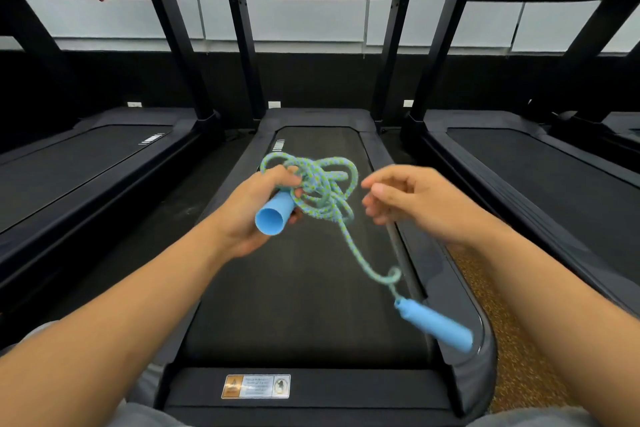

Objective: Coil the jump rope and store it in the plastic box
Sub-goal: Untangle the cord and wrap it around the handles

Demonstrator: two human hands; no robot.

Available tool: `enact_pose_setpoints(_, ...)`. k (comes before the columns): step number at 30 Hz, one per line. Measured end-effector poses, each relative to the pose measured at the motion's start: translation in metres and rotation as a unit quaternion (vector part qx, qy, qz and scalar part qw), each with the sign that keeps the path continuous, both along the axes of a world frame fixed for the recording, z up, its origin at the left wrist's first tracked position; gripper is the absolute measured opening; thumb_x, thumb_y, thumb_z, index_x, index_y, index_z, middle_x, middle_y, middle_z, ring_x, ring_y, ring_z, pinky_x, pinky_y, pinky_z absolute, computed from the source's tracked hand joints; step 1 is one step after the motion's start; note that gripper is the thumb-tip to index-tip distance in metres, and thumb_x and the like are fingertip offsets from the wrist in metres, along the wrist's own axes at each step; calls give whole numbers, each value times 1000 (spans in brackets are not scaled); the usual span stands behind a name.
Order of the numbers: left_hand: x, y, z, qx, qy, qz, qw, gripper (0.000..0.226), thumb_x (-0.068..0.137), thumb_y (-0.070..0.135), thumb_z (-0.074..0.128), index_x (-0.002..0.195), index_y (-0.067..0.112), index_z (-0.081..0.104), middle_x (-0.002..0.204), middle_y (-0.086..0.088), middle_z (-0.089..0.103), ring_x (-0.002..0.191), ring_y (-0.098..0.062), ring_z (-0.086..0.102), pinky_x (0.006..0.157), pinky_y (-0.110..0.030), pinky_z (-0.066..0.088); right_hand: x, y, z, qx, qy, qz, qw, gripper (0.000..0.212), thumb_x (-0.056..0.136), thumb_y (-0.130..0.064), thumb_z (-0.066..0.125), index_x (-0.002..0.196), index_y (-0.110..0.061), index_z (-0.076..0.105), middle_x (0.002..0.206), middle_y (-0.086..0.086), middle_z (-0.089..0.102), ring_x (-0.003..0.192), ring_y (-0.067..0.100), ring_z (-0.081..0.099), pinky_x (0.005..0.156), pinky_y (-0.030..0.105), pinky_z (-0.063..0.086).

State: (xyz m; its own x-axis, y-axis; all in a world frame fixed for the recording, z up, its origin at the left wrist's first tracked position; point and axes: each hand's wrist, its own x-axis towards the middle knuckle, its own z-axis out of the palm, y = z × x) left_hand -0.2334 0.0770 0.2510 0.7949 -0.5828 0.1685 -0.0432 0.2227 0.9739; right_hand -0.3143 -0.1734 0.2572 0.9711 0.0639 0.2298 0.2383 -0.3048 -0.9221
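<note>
My left hand point(258, 204) is shut on one blue handle point(274, 214) of the jump rope, together with several loops of the blue-green braided rope point(320, 184) bunched above my fingers. A single strand point(353, 246) runs down and right to the second blue handle point(436, 326), which hangs free and blurred over the treadmill's right rim. My right hand point(415, 203) hovers just right of the loops, fingers curled and apart, holding nothing. No plastic box is in view.
I am over the rear end of a black treadmill point(304, 315) with a warning sticker point(255, 386). Similar treadmills stand left point(79, 163) and right point(540, 163). A speckled brown floor strip point(512, 340) runs along the right side.
</note>
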Motion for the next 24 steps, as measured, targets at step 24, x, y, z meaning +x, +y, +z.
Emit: enact_pose_setpoints(24, 5, -8, -16, 252, -418, 114, 866, 22, 84, 21, 63, 77, 1, 59, 94, -3, 52, 87, -21, 54, 80, -33, 42, 8, 27, 26, -39, -99, -142, 984, 22, 83, 0, 70, 85, -20, 79, 81, 4, 81, 80, 13, 73, 84, 45, 57)
